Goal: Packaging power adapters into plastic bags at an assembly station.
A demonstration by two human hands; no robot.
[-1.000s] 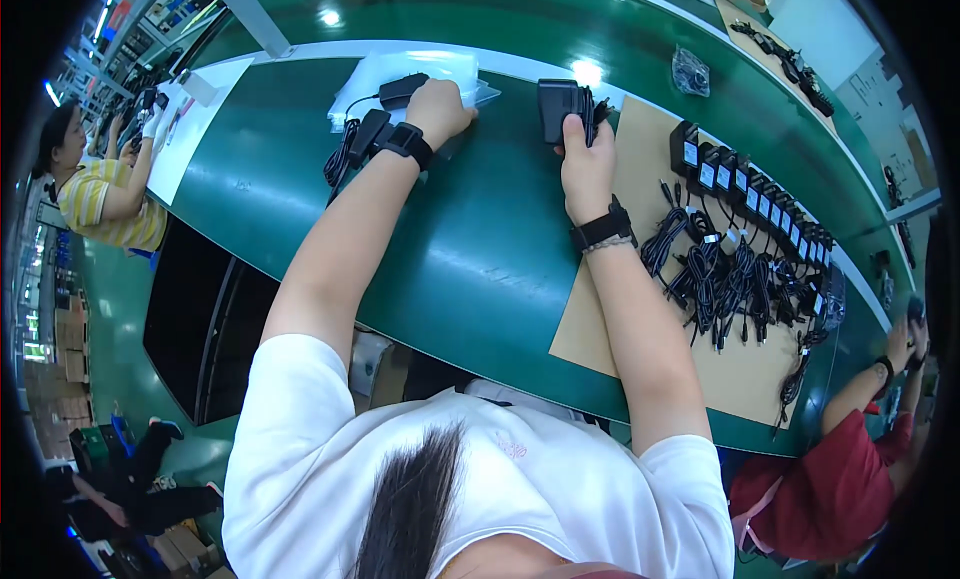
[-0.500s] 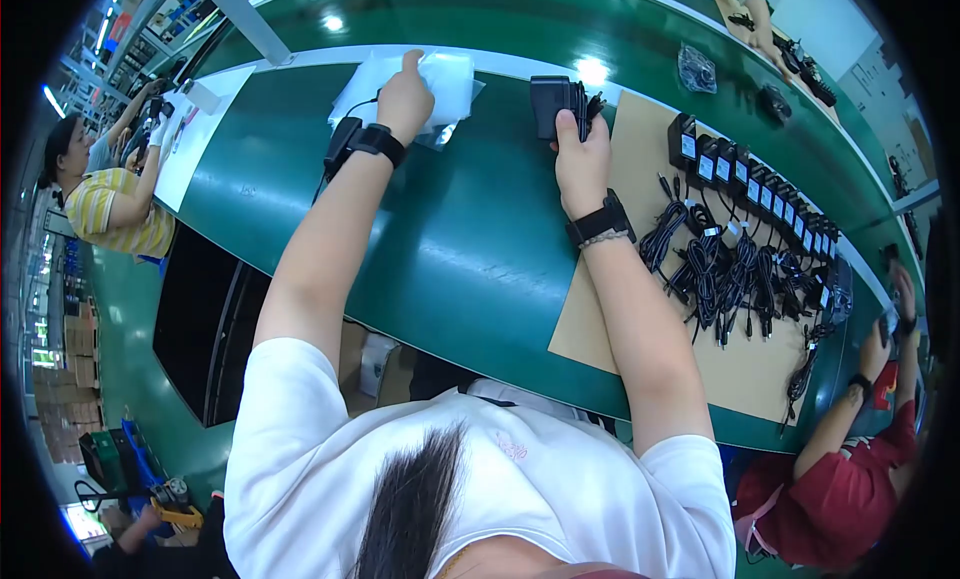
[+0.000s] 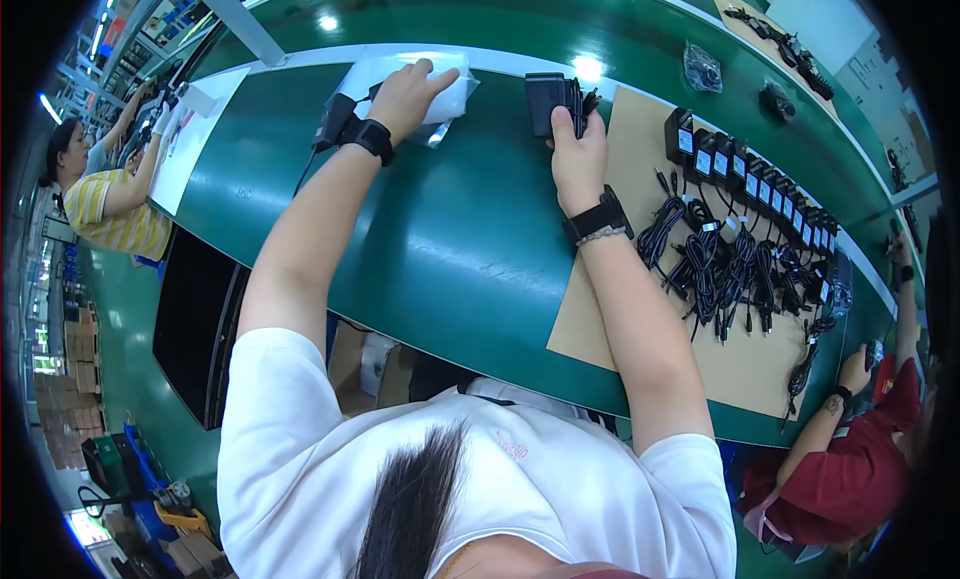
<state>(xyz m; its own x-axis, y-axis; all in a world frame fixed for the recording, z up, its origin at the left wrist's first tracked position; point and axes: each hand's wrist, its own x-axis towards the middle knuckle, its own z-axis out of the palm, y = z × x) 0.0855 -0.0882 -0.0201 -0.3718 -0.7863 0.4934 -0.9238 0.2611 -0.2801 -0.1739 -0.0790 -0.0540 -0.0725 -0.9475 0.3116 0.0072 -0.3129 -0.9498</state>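
A boxy black power adapter point(image 3: 544, 101) is gripped over the table's far middle, its black cable point(image 3: 579, 101) bundled along the right side. Farther left, translucent plastic bags point(image 3: 451, 100) lie flat in an overlapping, shiny pile.

The right grip point(image 3: 575, 129) holds one adapter point(image 3: 541, 101), the row point(image 3: 752, 184) roughly a dozen.

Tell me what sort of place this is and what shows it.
Probably a factory or workshop floor: a row of similar black power adapters on a brown sheet, plastic bags on a long green workbench, and a co-worker in stripes nearby.
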